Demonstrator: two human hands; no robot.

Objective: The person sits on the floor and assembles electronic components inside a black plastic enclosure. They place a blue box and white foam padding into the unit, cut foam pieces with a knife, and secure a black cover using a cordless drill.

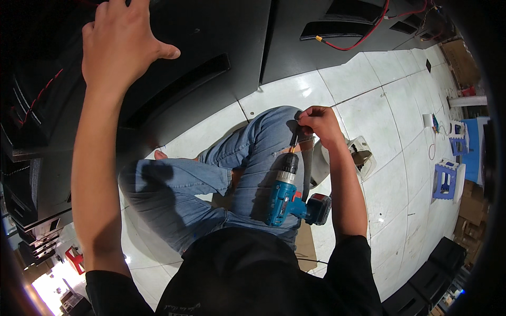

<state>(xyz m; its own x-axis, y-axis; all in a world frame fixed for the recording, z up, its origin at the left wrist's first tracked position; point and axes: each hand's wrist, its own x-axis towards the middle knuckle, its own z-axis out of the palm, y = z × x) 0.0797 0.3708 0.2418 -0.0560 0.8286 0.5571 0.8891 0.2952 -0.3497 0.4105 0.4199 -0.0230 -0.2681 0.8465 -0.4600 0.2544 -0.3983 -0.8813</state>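
My left hand (pixel 118 45) is stretched up over a large black cabinet panel (pixel 195 42), thumb spread wide; its fingertips run off the top edge. A teal and black cordless drill (pixel 284 197) lies across my right thigh in blue jeans, chuck pointing away from me and battery to the right. From the chuck a driver bit (pixel 293 143) with a brassy shank and dark sleeve sticks out. My right hand (pixel 320 125) pinches the dark far end of that bit between thumb and fingers. Whether a small screw is there too is hidden.
Black cabinets with long slots line the far side, and a red wire (pixel 358 45) hangs from one. Behind my right forearm sits a pale plastic object (pixel 363 158). Blue and white stools (pixel 445 179) stand at the right, with cardboard boxes and black boxes (pixel 448 258) beyond.
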